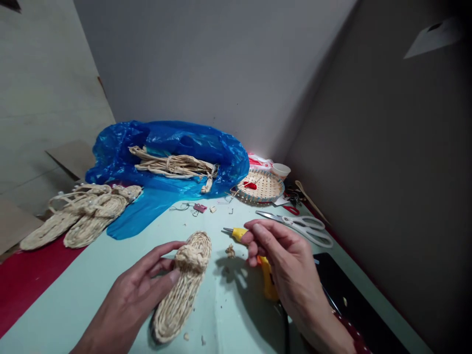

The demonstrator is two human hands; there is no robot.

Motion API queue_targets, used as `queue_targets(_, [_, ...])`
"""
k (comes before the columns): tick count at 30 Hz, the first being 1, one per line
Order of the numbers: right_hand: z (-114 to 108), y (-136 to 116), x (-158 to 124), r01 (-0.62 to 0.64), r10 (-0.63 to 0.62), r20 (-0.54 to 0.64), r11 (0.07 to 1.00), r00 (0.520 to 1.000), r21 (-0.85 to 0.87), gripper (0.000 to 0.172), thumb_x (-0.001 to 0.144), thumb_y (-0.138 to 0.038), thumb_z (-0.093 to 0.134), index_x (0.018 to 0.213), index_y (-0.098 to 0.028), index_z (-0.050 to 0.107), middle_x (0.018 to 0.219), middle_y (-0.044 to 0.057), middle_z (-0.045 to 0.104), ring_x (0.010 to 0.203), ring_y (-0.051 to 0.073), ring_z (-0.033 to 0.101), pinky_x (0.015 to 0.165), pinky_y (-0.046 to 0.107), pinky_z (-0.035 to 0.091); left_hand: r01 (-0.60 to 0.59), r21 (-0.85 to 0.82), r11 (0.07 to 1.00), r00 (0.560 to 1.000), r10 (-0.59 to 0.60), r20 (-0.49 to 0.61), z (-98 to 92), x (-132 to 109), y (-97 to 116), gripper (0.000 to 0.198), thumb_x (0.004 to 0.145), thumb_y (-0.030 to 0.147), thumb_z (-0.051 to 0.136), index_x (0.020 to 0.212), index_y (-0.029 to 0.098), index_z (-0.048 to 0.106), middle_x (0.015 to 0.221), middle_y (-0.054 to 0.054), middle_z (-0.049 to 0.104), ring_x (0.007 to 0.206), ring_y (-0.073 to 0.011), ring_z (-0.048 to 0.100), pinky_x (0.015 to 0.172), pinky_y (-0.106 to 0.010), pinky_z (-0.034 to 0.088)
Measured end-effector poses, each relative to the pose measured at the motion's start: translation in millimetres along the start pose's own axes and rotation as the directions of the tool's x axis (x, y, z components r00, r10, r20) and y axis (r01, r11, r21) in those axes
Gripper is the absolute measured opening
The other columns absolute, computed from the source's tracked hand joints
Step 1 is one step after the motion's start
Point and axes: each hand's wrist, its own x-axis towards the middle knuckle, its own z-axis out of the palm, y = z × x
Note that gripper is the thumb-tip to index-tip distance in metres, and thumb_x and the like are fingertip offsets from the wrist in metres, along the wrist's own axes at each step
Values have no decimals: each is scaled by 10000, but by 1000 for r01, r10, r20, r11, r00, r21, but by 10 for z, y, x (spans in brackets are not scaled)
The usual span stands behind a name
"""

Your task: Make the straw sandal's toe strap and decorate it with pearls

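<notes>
The nearer left hand [132, 290] pinches the beige woven-straw sandal [175, 305], lengthwise toward the pale-green surface's [106, 255] far edge; right hand's [289, 258] fingers press together.

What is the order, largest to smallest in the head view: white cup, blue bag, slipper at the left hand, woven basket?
1. Blue bag
2. Slipper
3. Woven basket
4. White cup
The slipper is nearest the camera; its true rank against the basket is unsure.

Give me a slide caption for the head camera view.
Left hand holding a beige woven-straw sandal, right hand raised near a yellow plastic glue gun.
</notes>
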Motion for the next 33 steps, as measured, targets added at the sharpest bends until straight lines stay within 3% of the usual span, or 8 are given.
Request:
queue_targets(4, [59,70,-68,42,-12,133,973,991,-227,141,887,-315,734,850,-201,809,774,31,789,638,123,659,596,215,511,32,76,997,990,-42,138,-137,20,-85,580,726,603,843,1201,288,734,1033,-25,823,1065,-273,764,810,-212,621])
queue_targets(7, [83,111,-132,128,-53,202,918,978,-375,147,903,-216,671,892,-213,817,838,30,803,754,165,700,699,269,516,52,196,979,966,-100,240,-188,32,-129,629,819,656,726,1324,285,661,1023,-39,814,933,-269,777,752,-275,648])
queue_targets(10, [91,128,-193,189,-19,283,787,959,-587,223,958,-243,606,1098,-214,777,1044,57,798,948,233,717,859,380,532,-56,410,911,970,-47,237,-203,39,-92,615,876,718,584,1300,286,695,780,-9,777,663,-209,713,600,-250,602])
queue_targets(12, [100,140,-231,186,50,321,727,946,-661,268,969,-293,632,1206,-215,730,1151,70,771,1065,269,693,929,438,524,-159,508,846,970,37,242,-204,55,-34,524,886,695,576,1175,305,772,788,-7,770,672,-198,694,614,-241,581])
queue_targets(17, [130,207,-291,320,-12,430,688,903,-652,208,983,-233,627,1172,-179,694,1093,75,776,1020,262,710,885,443,538,-254,549,797,949,96,300,-188,126,57,280,897,549,650,1004,365,832,1056,-5,789,1019,-231,709,897,-255,537])
queue_targets(25, [159,297,-333,534,-192,510,475,839,-700,180,965,-93,490,958,-114,669,815,103,721,731,250,675,658,381,553,-225,586,779,973,151,173,-43,121,32,336,744,649,712,809,350,851,927,-31,818,944,-310,740,813,-296,575])
queue_targets(28, [172,309,-339,578,-216,541,405,813,-708,202,955,-65,461,931,-104,658,776,108,703,701,246,665,620,362,544,-134,611,780,990,85,110,-16,114,49,403,687,675,724,831,313,828,900,-63,806,921,-336,728,737,-328,585])
queue_targets(33, [183,262,-348,465,-134,471,530,872,-709,123,951,-89,558,1009,-136,656,901,96,721,822,252,680,743,388,557,-42,392,919,994,-1,108,-57,134,74,594,733,692,729,1136,263,642,689,22,652,575,-177,590,468,-221,476])
